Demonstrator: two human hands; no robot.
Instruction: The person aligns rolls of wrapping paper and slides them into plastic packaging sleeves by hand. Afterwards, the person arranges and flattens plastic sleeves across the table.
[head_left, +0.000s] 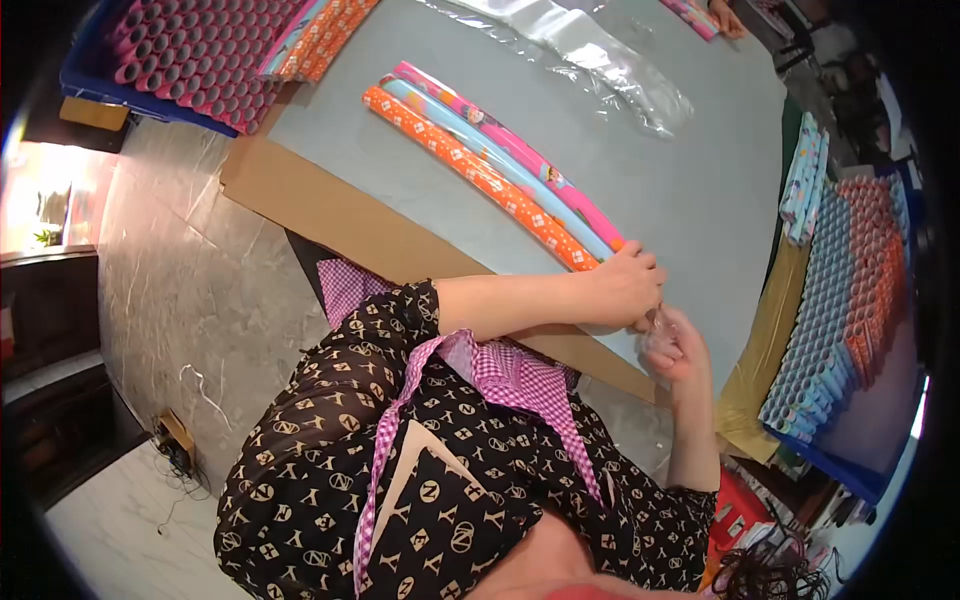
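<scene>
Three slim rolls of patterned wrapping paper lie side by side on the grey tabletop: an orange roll (480, 178), a light blue roll (505, 165) and a pink roll (525, 150). A shiny clear film seems to cover them. My left hand (630, 285) is closed around their near right end. Just beyond that end, my right hand (678, 345) is closed on a bunched bit of clear plastic film (660, 328). It is slightly blurred, and its fingertips are partly hidden.
Flat clear plastic sleeves (590, 50) lie across the far tabletop. A blue crate (85, 85) of pink rolls stands at the left, a second blue crate (865, 480) of blue and orange rolls at the right. Another person's hand (728, 18) is at the far right corner. Cardboard (330, 215) edges the table.
</scene>
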